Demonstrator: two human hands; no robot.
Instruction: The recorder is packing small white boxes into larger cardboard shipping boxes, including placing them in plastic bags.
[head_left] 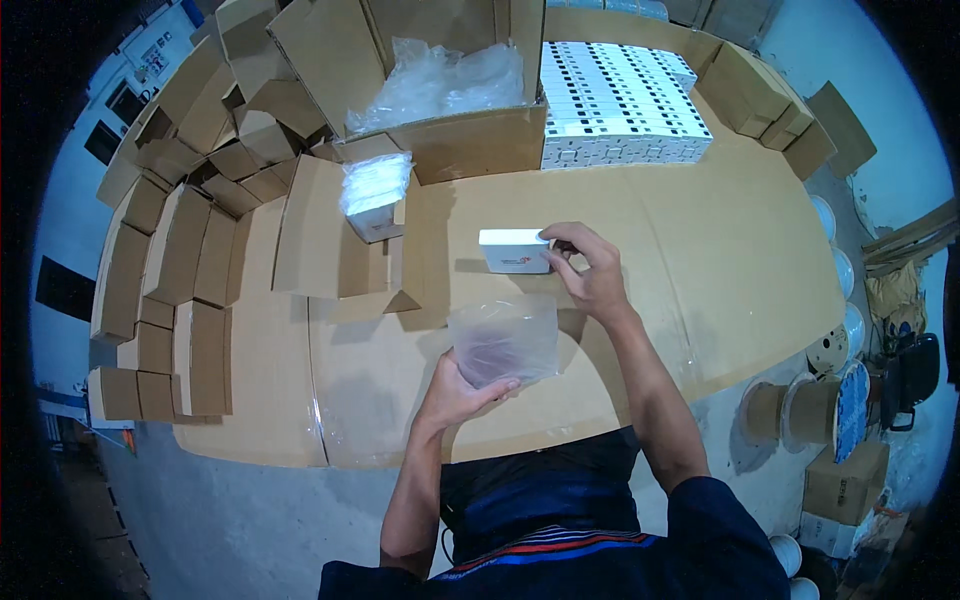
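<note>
Clear plastic bag (503, 340) pinched in my left hand (455, 395), right hand (590, 275) fingers gripping the small white box (514, 250) on the cardboard-covered table (700, 250), so it's not bagged yet, with that white-box stack (620, 105) probably waiting too.

Single head view, looking steeply down, close over cardboard-covered table (720, 250)

The person wears a dark navy short-sleeved shirt (720, 540), its sleeves ending above the elbows, with thin red and white stripes across the chest at six o'clock. Forearms and hands are bare.
</note>
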